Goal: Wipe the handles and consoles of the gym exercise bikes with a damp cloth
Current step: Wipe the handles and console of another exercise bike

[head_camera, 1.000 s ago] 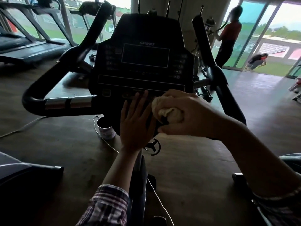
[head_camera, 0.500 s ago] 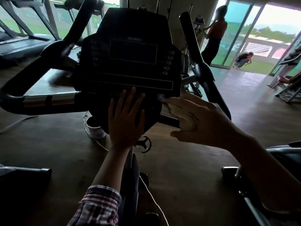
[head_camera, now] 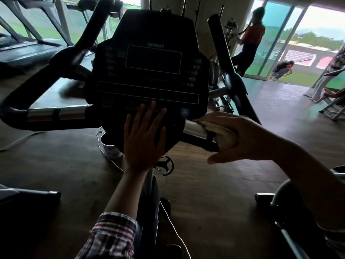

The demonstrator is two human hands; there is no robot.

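Left hand [head_camera: 143, 139] flat, fingers straight, on console [head_camera: 149, 71] at 6 o'clock, bracing it; right hand [head_camera: 240, 139] clutching cloth [head_camera: 223, 136] against right handle [head_camera: 196, 128] at 4 o'clock, wiping.

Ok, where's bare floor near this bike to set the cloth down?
Bare floor lies right of the bike post, below the right hand. Left of the post is crowded: cup and cord.
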